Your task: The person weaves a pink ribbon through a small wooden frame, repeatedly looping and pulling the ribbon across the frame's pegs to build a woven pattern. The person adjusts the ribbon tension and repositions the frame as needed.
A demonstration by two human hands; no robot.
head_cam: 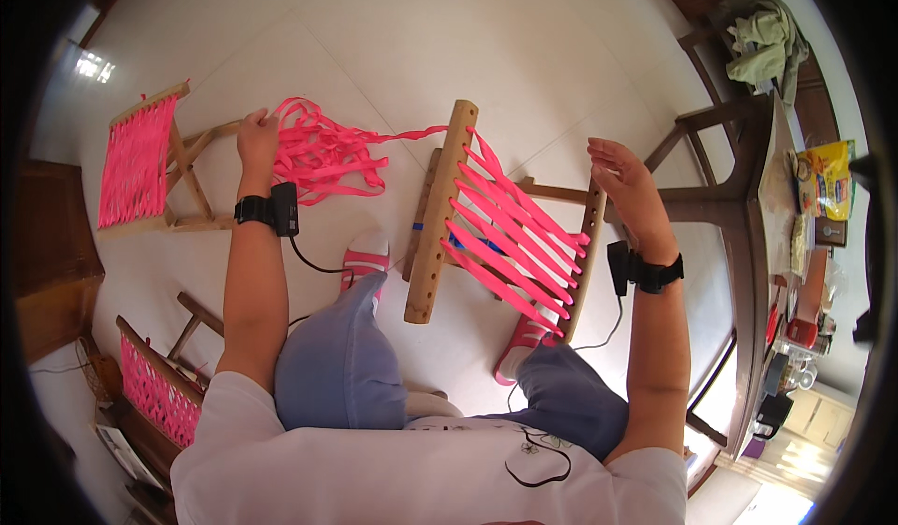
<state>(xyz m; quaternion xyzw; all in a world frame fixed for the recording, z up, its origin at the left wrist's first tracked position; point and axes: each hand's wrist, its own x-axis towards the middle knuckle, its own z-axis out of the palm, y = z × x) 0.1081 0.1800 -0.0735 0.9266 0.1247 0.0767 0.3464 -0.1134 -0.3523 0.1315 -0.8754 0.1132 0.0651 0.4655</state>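
Note:
A wooden folding stool frame point(440, 216) stands before me, with pink ribbon point(505, 227) laced slantwise through holes in its two top rails. From the left rail's upper end the ribbon runs left to a loose heap of pink ribbon point(326, 149) on the floor. My left hand point(258, 135) is at the left edge of this heap, its fingers curled; whether ribbon is between them I cannot tell. My right hand point(621, 174) is raised by the upper end of the right rail point(587, 258), fingers extended and a little apart, holding nothing visible. Each wrist bears a black strapped device.
A stool with a pink woven seat point(140, 160) stands at the left; another pink woven seat point(158, 391) is at the lower left. At the right, a wooden table point(747, 209) holds a yellow packet point(828, 177) and kitchen items. My knees and slippered feet flank the stool frame.

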